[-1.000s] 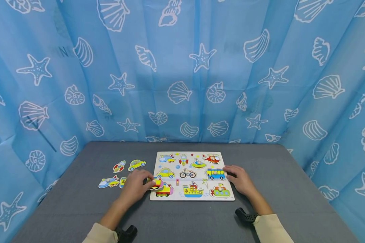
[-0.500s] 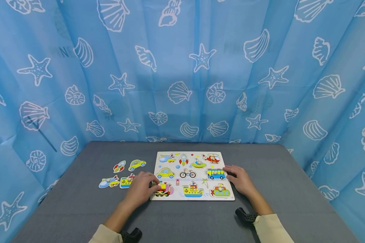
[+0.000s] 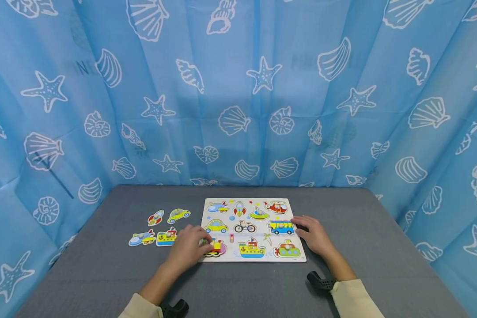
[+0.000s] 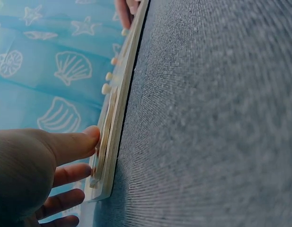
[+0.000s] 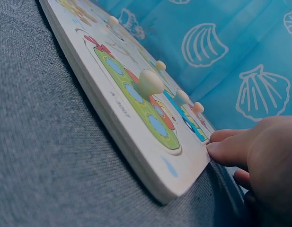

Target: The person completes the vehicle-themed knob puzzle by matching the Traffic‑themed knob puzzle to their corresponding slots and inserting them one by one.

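Note:
A wooden knob puzzle board [image 3: 232, 258] with pictured vehicles lies on the table. My left hand [image 3: 188, 247] pinches the train puzzle piece [image 3: 219, 248] over the train picture at the board's lower left. In the left wrist view, the piece's edge [image 4: 106, 135] lies close along the board top, thumb and index finger at it. My right hand [image 3: 316, 236] rests at the board's right edge beside the bus piece [image 3: 281, 228]; the right wrist view has its fingertips touching that edge. The submarine piece [image 5: 129, 87], with its round knob, sits in its slot nearby.
Left of the board lie loose pieces: a rocket [image 3: 156, 218], a car [image 3: 179, 215], a plane [image 3: 142, 238] and a ship [image 3: 166, 237], partly behind my left hand. Helicopter [image 3: 276, 207] and flying saucer [image 3: 259, 213] pieces sit in the board. A blue shell-print curtain [image 3: 238, 145] hangs behind the table.
My left hand has carried the train piece rightward onto the train picture, uncovering more of the loose ship piece. My right hand has stayed at the board's right edge.

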### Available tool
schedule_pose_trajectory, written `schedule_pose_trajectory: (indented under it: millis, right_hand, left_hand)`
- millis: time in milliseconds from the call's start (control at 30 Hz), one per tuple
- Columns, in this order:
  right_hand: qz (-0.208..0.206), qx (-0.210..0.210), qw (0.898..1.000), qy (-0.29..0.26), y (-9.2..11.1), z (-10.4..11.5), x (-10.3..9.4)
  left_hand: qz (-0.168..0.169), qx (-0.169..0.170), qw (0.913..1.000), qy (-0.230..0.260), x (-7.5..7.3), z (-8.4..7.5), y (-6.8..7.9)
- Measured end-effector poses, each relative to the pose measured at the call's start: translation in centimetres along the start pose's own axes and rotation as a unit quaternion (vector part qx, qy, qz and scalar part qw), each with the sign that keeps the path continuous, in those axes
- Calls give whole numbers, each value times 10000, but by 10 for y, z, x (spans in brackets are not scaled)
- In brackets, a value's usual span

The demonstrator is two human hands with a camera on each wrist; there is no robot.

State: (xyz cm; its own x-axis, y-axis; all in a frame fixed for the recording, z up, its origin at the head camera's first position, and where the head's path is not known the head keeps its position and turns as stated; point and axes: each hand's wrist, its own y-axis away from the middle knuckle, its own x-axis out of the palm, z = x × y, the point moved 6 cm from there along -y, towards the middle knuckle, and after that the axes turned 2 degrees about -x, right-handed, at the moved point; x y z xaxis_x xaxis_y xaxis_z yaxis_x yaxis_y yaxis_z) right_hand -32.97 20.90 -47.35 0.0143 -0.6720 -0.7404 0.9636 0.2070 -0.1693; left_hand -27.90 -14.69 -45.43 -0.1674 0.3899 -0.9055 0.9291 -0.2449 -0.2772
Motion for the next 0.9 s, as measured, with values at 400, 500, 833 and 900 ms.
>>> schedule_pose_trajectory:
  millis: [400, 500, 833, 900]
  right_hand:
    - [-29, -90, 9999, -57, 1, 1, 0]
    - [-23, -95, 9999, -66, 0, 1, 0]
    - [-16, -64, 10000, -46, 0, 1, -1]
    - [-5, -46, 10000, -54, 0, 0, 0]
  left_hand:
    - [56, -37, 10000, 5, 2, -7, -1]
    - [46, -54, 10000, -34, 1, -7, -1]
    - [-4, -10, 9999, -113, 1, -8, -1]
    - [-11, 6, 10000, -97, 1, -8, 0]
